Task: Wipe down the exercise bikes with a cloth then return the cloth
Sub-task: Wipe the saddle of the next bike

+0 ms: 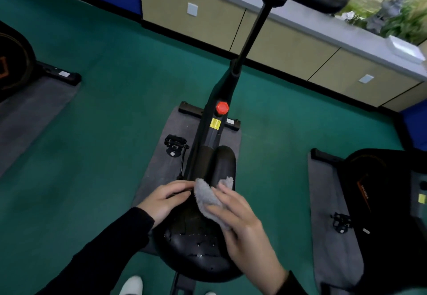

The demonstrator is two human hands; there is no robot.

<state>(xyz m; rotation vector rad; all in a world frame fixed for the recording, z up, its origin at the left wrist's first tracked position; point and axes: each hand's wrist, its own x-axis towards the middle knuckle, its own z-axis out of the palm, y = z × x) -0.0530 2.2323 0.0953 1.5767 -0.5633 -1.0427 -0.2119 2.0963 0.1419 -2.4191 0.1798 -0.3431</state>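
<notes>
Wiping: right hand (pixel 240 223) grip pinched on grey cloth (pixel 205 193), on bike seat (pixel 196 246)
Left hand (pixel 168 199): grip loose, fingers flat on seat nose

Fluffy grey cloth (pixel 209 199); smooth glossy black saddle (pixel 196 246); matt grey mat (pixel 161 163)

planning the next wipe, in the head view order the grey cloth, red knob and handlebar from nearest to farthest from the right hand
From the right hand:
1. grey cloth: held in that hand, over the saddle.
2. red knob: straight ahead, past the saddle's nose.
3. handlebar: farthest, at the top right of the view.
</notes>
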